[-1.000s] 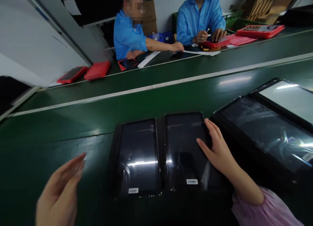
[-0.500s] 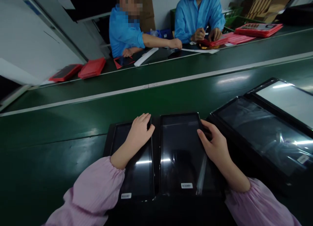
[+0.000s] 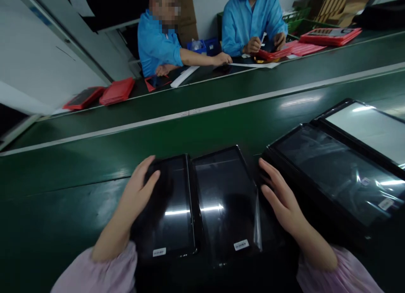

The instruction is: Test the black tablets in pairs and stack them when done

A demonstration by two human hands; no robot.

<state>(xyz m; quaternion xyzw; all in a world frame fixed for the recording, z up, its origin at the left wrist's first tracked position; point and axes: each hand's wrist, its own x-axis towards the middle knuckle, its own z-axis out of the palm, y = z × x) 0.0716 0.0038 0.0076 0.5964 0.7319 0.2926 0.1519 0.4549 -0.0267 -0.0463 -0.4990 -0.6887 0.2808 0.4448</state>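
Two black glossy screen panels lie side by side before me: a left panel [image 3: 171,200] and a middle panel [image 3: 223,196], each with a small white label near its lower edge. The middle one sits slightly turned, its upper left corner close against its neighbour. My left hand [image 3: 136,196] is at the left panel's left edge, fingers loosely curved and thumb apart; whether it touches the panel I cannot tell. Off the middle panel's right side is my right hand [image 3: 280,200], fingers spread and holding nothing. Clear film [image 3: 257,225] lifts along that panel's right edge.
Larger dark screens [image 3: 338,170] lie at the right, a pale-faced screen [image 3: 367,128] behind them. Across the green bench [image 3: 152,137], two people in blue work beside red pouches [image 3: 117,90] and a red stack [image 3: 330,36].
My left hand has moved from over the left panel to its left edge. My right hand has come away from the middle panel, which has shifted left and turned slightly.
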